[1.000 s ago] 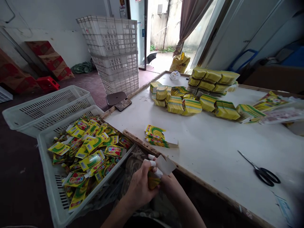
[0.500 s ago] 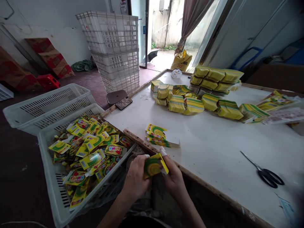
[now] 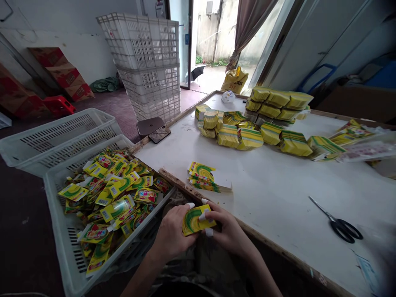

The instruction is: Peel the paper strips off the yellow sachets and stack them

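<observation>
My left hand point(image 3: 171, 231) is closed around one end of a yellow carton point(image 3: 193, 222), and my right hand point(image 3: 230, 229) has its fingers on the other end, one white-tipped finger lying across the printed face. Both grips are narrowed on this one small box, held just off the near edge of the desk point(image 3: 269, 198), over my lap. A second ago a bare grey panel stuck out at the right end; now the yellow-and-green face is turned up and that panel is out of sight. I take it as a sign that the end has been folded in – though my fingers cover it, so I can't tell whether it is fully closed. Just beyond the carton, a small pile of flat cartons point(image 3: 201, 171) lies on the desk near the wooden edge, looking unchanged. To my left, the plastic crate point(image 3: 63, 231) is heaped with printed packs point(image 3: 116, 208). Farther off, banded-looking bundles point(image 3: 229, 136) stand in a row with more stacked behind, and scissors point(image 3: 333, 218) lie to the right – well apart from both hands.
</observation>
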A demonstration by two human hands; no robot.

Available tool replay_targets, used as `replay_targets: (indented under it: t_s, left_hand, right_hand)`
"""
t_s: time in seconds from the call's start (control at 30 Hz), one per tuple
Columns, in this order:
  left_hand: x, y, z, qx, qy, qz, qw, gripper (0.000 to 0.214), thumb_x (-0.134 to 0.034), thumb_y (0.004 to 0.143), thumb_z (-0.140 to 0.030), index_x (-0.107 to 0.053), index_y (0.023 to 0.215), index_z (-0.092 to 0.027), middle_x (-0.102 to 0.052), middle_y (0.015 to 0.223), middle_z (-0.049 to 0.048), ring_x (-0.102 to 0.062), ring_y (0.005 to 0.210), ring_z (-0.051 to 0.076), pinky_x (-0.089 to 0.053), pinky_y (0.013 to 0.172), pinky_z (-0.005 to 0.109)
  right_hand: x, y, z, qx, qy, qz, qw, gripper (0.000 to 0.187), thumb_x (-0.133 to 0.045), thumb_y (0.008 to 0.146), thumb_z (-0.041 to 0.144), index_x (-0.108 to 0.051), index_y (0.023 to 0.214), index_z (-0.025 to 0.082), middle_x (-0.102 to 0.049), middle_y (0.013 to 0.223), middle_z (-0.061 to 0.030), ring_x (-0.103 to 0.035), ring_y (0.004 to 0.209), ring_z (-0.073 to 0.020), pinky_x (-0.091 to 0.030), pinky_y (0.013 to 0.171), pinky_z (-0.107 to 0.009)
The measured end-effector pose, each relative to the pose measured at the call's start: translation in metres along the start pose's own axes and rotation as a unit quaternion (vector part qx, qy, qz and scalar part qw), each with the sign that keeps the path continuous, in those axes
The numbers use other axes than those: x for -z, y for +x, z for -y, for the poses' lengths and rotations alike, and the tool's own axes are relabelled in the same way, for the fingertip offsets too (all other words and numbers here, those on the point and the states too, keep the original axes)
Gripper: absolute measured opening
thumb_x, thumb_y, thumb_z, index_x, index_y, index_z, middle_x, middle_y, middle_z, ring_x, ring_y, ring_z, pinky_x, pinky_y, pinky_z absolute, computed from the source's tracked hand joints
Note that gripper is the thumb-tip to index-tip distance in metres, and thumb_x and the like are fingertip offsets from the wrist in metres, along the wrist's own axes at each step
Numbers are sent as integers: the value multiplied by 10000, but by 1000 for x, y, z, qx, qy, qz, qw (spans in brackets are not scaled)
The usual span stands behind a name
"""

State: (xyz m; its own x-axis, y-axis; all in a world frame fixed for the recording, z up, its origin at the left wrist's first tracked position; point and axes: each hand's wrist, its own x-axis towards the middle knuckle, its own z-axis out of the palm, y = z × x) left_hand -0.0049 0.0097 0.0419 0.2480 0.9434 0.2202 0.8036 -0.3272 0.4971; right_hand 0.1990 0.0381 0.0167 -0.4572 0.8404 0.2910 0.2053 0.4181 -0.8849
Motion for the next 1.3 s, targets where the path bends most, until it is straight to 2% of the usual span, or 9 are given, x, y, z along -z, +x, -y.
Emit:
replay_targets:
  t_s: [0.17,0.3,0.4,0.5,0.7,0.93,1.1,1.2,1.3]
  left_hand:
    - [-3,-2,3,74,-154,-56,984,686,-739,706,-388,-415,1289,-229,-638,1116,105,-639,1010,284,-539,873,449]
    - [22,8,30,156,-358,-343,855,709,-658,766,-488,-294,1334,-269,-545,1290,115,-592,1141,253,-508,956,429]
    - [42,14,54,188,-315,-462,807,755,-707,750,-439,-254,1320,-244,-194,1556,167,-206,1449,264,-258,1163,464]
    - [43,10,66,204,-273,-447,827,827,-771,695,-386,-253,1319,-223,-144,1563,210,-200,1448,297,-277,1147,515]
    - [2,-4,64,242,-356,-307,849,569,-697,735,-494,-450,1158,-206,-558,1235,152,-560,1139,295,-483,951,474]
    - [-23,6,34,197,-478,-182,836,656,-728,728,-487,-475,1253,-183,-612,1186,138,-596,1068,242,-509,873,349]
    - [-24,15,1,142,-667,-200,704,675,-722,637,-643,-620,1143,-208,-662,1150,110,-584,1128,287,-520,877,339]
    - [-17,17,-13,189,-726,-257,609,698,-675,600,-730,-667,1050,-196,-697,976,98,-633,995,291,-546,808,360]
    - [-7,17,-20,214,-747,-301,553,623,-734,559,-677,-681,935,-184,-659,781,53,-640,814,247,-557,742,352]
  right_hand:
    - [-23,2,-4,10,108,-90,990,480,-685,787,247,-514,1235,265,-493,1426,-127,-469,1318,-295,-416,1062,-473]
    - [-8,25,-17,0,64,-158,985,589,-628,832,325,-377,1358,239,-520,1385,-139,-538,1246,-261,-488,999,-433]
    - [11,54,-34,-44,-99,-237,965,394,-551,834,273,-513,1208,158,-619,1217,-164,-590,1123,-283,-504,944,-463]
    - [19,78,-50,-57,-158,-242,956,405,-516,784,163,-543,1187,137,-626,1172,-173,-546,1116,-322,-451,962,-531]
    - [16,93,-65,-64,-202,-210,955,451,-461,680,27,-590,1093,153,-621,1052,-147,-528,1002,-310,-439,922,-521]
    - [12,81,-32,-64,-144,-231,960,502,-522,723,83,-423,1201,199,-538,887,-26,-556,773,-190,-496,724,-338]
    - [-39,41,14,-43,134,-116,983,487,-591,721,118,-429,1160,252,-492,807,36,-502,662,-130,-425,582,-243]
    - [-68,21,33,-94,296,-46,949,524,-638,686,106,-453,1153,256,-534,873,24,-514,709,-123,-400,602,-235]
    - [-80,11,44,-120,405,-18,906,570,-730,658,167,-473,1160,244,-544,902,21,-516,776,-131,-378,650,-242]
